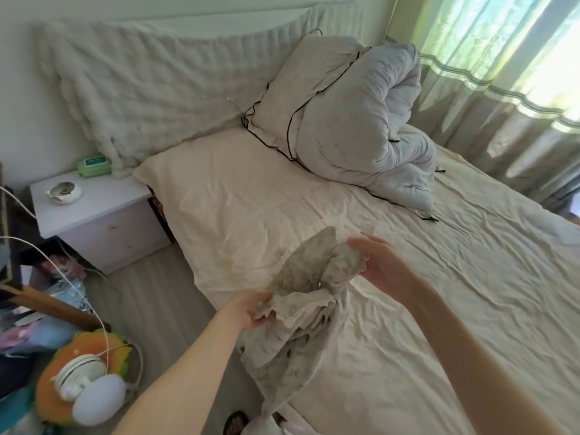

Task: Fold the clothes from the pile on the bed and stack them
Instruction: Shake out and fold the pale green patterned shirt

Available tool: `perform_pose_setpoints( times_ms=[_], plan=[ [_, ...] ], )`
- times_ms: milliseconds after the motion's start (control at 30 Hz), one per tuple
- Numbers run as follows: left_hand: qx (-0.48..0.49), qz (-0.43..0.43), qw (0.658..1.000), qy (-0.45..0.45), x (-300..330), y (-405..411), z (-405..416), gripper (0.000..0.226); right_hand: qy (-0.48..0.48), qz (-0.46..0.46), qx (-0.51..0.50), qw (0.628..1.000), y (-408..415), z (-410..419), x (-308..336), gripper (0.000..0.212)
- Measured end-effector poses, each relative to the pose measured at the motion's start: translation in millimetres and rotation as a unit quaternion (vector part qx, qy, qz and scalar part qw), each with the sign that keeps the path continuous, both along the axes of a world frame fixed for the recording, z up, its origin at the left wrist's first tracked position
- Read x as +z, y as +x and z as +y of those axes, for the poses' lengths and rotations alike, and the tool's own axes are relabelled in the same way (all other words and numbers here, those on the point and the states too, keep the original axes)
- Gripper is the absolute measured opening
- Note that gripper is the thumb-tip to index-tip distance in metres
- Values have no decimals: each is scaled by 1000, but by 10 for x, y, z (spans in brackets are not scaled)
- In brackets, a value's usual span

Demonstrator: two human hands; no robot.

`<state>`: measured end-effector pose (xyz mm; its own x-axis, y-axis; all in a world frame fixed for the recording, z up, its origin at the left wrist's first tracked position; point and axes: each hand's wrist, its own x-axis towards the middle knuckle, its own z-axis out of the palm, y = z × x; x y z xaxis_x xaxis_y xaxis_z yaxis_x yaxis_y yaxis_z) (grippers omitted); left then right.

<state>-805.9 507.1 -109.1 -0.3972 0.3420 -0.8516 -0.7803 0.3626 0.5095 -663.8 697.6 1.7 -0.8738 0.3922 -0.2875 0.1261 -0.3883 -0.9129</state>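
Observation:
A pale grey-beige garment [301, 296] with a frilled, lacy edge hangs crumpled between both hands above the near edge of the bed [408, 277]. My left hand [251, 312] grips its ruffled hem at the lower left. My right hand [373, 262] holds a bunched part of it higher up on the right. The rest of the cloth drapes down over the cream sheet toward the bed's edge. No pile or stack of clothes shows in this view.
A rolled grey duvet [370, 127] and a piped pillow [301, 89] lie at the head of the bed. A white nightstand [94, 215] stands left, with a dish and green box. Clutter, cables and a round lamp [94, 400] crowd the floor left. Curtains hang right.

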Motion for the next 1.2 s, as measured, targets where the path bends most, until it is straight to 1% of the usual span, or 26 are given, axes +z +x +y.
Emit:
perform_pose_setpoints(
  times_ms=[67, 100, 133, 200, 267, 300, 333, 400, 467, 500, 533, 600, 633, 700, 767, 833, 967, 1033, 1100, 1167, 1200],
  plan=[
    [59, -13, 998, 31, 18, -18, 78, 42, -3, -20, -20, 1000, 63, 34, -17, 12],
    [85, -13, 995, 46, 56, -40, 110, 41, 7, -41, -31, 999, 102, 44, -39, 11],
    [95, -3, 994, 58, 107, -68, 143, 39, 34, -73, -42, 996, 147, 54, -76, 12],
    [87, 43, 993, 67, 229, -130, 190, 32, 106, -163, -60, 979, 235, 66, -182, 17],
    [81, 82, 989, 91, 391, -201, 210, 16, 165, -238, -52, 956, 306, 81, -311, 27],
    [64, 104, 988, 98, 478, -228, 211, 7, 184, -262, -45, 946, 336, 76, -375, 26],
    [37, 128, 986, 105, 559, -246, 205, 4, 197, -283, -37, 938, 364, 70, -433, 20],
    [-30, 177, 976, 126, 715, -260, 182, 10, 216, -322, -7, 922, 377, 58, -524, 15],
    [-101, 229, 959, 134, 881, -239, 169, 9, 273, -365, 32, 889, 331, 47, -592, 16],
    [-136, 259, 947, 132, 964, -226, 166, 10, 306, -368, 31, 878, 290, 35, -605, 23],
    [-169, 286, 934, 131, 1044, -211, 167, 13, 335, -353, 17, 874, 239, 27, -604, 37],
    [-224, 319, 911, 134, 1194, -182, 163, 24, 402, -279, 5, 872, 122, -15, -560, 64],
    [-244, 330, 901, 137, 1259, -169, 158, 26, 442, -235, 20, 865, 55, -45, -521, 71],
    [-270, 342, 888, 148, 1368, -133, 130, 19, 502, -168, 63, 846, -68, -105, -481, 75],
    [-276, 350, 882, 155, 1455, -114, 107, 19, 504, -136, 91, 848, -183, -150, -503, 72],
    [-272, 358, 879, 159, 1534, -138, 73, 27, 483, -147, 103, 857, -271, -146, -568, 63],
    [-251, 368, 881, 163, 1712, -296, 6, 33, 436, -236, 87, 864, -328, 13, -723, 35],
    [-234, 365, 885, 169, 1780, -376, -24, 28, 438, -266, 95, 854, -274, 92, -866, 29],
    [-209, 341, 897, 190, 1824, -448, -45, 20, 416, -282, 112, 857, -216, 142, -955, 38],
    [-179, 321, 906, 212, 1835, -509, -62, 18, 372, -281, 132, 875, -185, 144, -1011, 58],
    [-164, 317, 907, 221, 1831, -527, -72, 18, 367, -285, 144, 874, -185, 127, -1056, 65]
  ],
)
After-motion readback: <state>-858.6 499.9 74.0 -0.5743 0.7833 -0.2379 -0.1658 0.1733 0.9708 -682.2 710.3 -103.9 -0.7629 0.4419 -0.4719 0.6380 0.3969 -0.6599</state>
